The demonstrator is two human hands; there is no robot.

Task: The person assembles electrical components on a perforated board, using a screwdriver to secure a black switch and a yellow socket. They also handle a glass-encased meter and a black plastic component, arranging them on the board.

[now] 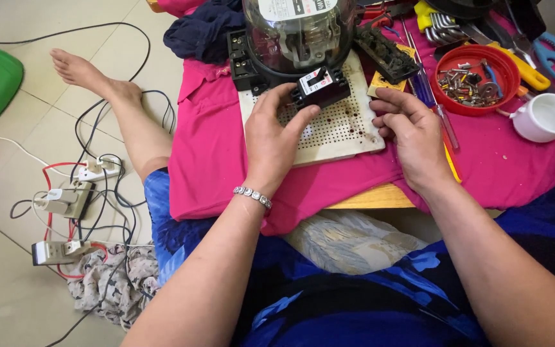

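Breaker (320,86) was being seated on perforated board (335,125); left hand (271,138) pinched it, right hand (412,128) curled empty. Fixing seemed next.

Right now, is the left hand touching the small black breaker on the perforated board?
Touching. The head view shows the left hand with thumb and fingertips closed around the small black breaker.
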